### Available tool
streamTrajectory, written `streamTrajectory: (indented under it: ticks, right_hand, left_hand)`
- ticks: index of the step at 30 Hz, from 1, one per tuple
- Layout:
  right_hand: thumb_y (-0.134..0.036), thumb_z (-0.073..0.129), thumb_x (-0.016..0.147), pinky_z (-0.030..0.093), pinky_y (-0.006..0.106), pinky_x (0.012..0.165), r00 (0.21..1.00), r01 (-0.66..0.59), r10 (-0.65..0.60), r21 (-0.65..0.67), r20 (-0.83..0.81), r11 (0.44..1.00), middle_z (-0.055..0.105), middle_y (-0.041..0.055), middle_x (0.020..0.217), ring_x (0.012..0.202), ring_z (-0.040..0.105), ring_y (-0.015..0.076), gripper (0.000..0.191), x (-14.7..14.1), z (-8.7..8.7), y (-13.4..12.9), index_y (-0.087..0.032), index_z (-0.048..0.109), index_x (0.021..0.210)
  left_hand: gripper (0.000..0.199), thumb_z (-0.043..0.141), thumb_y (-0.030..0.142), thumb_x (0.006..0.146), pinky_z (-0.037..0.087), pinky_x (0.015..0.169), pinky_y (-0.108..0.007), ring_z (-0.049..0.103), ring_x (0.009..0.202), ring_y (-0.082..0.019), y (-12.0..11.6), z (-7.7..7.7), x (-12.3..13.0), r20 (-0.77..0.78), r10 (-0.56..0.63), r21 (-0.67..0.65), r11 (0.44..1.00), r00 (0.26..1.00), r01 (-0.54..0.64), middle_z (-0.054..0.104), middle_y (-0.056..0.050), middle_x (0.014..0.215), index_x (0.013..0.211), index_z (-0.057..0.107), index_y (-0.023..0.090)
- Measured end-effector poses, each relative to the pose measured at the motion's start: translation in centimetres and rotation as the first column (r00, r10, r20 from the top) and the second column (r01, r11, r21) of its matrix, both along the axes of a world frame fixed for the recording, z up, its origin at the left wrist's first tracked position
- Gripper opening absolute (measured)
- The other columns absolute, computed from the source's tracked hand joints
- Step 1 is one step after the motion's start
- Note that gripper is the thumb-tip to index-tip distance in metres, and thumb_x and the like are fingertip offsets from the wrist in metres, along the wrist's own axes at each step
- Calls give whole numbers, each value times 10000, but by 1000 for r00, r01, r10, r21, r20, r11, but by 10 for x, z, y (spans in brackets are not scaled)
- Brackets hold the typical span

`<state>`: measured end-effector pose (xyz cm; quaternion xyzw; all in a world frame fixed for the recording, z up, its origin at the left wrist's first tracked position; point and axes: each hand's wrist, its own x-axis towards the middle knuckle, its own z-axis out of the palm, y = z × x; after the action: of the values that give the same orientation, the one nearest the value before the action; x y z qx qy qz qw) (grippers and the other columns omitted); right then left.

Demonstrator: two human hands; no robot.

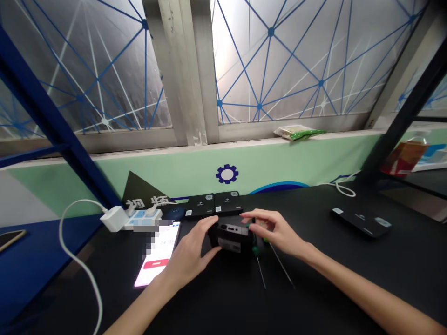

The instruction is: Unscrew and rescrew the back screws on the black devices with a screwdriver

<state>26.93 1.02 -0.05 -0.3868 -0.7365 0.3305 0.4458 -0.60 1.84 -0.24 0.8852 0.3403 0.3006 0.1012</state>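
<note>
A small black box-shaped device (229,244) with ports and a pale label on its near side stands on the black table, in front of me. Wrapped round its left end are the thumb and fingers of my left hand (192,249). My right hand (275,230) is at the device's upper right corner, fingers curved and thumb near the edge; whether it grips the device is unclear. Under and beside that hand lie two screwdrivers with green handles, one (256,251) close to the device and the other (281,264) further right, their shafts pointing toward me.
Two flat black boxes (199,206) lie behind the device, and another (362,222) at the right. A lit phone (159,253) is left of my left hand, near a power strip (143,218) with a white charger (114,218) and cable. A green-white packet (298,132) rests on the sill.
</note>
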Motion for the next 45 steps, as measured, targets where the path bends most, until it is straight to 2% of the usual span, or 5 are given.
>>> streamTrajectory:
  ticks: [9, 16, 27, 38, 45]
  right_hand:
    - [-414, 730, 820, 542, 339, 734, 960, -161, 102, 218, 262, 963, 730, 78, 1087, 862, 680, 224, 351, -10, 2, -14, -270, 718, 1140]
    - [-564, 778, 701, 330, 529, 1066, 892, -148, 64, 156, 448, 977, 695, 95, 1199, 1081, 622, 302, 592, -7, -2, -11, -252, 687, 1196]
    - [-560, 803, 647, 326, 516, 1066, 832, -222, 114, 138, 542, 965, 615, 130, 1338, 1189, 566, 332, 824, -7, -9, -7, -221, 577, 1363]
    - [-602, 776, 679, 352, 503, 1108, 816, -197, 48, 200, 576, 960, 589, 131, 1383, 1260, 534, 332, 784, -4, -9, -3, -174, 619, 1317]
    - [-464, 780, 744, 427, 447, 1084, 835, -140, -19, 246, 550, 959, 648, 134, 1308, 1226, 583, 307, 612, -10, -22, -1, -155, 661, 1259]
  left_hand:
    - [436, 464, 27, 786, 539, 872, -385, 627, 1035, -239, 2, -3, -4, -130, -127, 125, 982, 983, 144, 673, -68, 1107, 1162, 583, 213]
    - [470, 666, 212, 724, 528, 913, -440, 648, 1051, -304, 0, 1, -4, -315, -188, 94, 969, 930, 228, 688, -96, 1170, 1191, 616, 198]
    - [742, 769, 599, 726, 469, 1004, -487, 570, 1212, -346, -2, 6, -5, -387, -154, -23, 987, 909, 157, 601, -97, 1351, 1347, 561, 249]
    - [335, 576, 176, 885, 471, 920, -429, 584, 1113, -269, 6, 16, -13, -370, -55, 75, 993, 927, 89, 628, -57, 1231, 1210, 610, 251]
    - [656, 816, 566, 637, 500, 843, -447, 602, 996, -320, -9, 11, 5, -368, 117, 89, 992, 923, -90, 631, -87, 1126, 1145, 635, 192]
